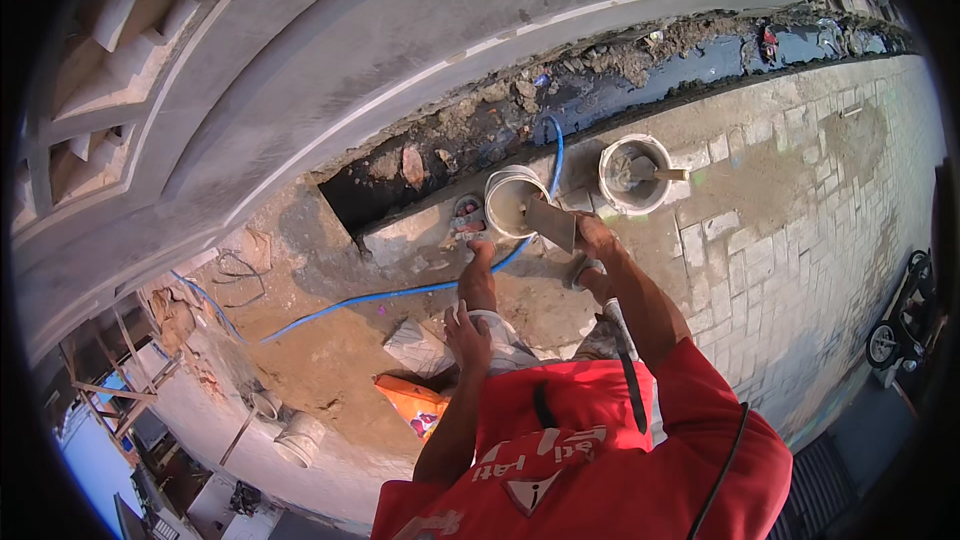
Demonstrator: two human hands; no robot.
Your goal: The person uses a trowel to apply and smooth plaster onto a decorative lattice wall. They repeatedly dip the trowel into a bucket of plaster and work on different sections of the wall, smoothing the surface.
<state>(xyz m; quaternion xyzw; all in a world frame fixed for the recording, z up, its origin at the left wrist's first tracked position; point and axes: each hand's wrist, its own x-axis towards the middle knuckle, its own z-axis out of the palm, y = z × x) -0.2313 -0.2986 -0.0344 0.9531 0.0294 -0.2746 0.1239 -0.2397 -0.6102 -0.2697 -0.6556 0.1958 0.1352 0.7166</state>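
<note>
My right hand [597, 236] is wrapped round a flat rectangular plastering trowel [553, 225]. The trowel's plate is tilted at the near right rim of a white bucket [496, 202] with pale grey stuff inside. Its handle is hidden by the hand. My left hand [467, 338] lies on my left thigh, fingers stretched out, holding nothing. To the right of the first bucket stands a second white bucket [607, 183], with greyish contents and a tool handle [672, 174] sticking out over its right rim.
A ditch with dark water [690, 68] runs beyond the buckets, below a grey wall [400, 50]. A blue hose [400, 292] crosses the ground beside my feet. An orange bag [410, 404] and whitish sack [418, 348] lie left. Paving [740, 250] extends right toward a motorcycle [888, 342].
</note>
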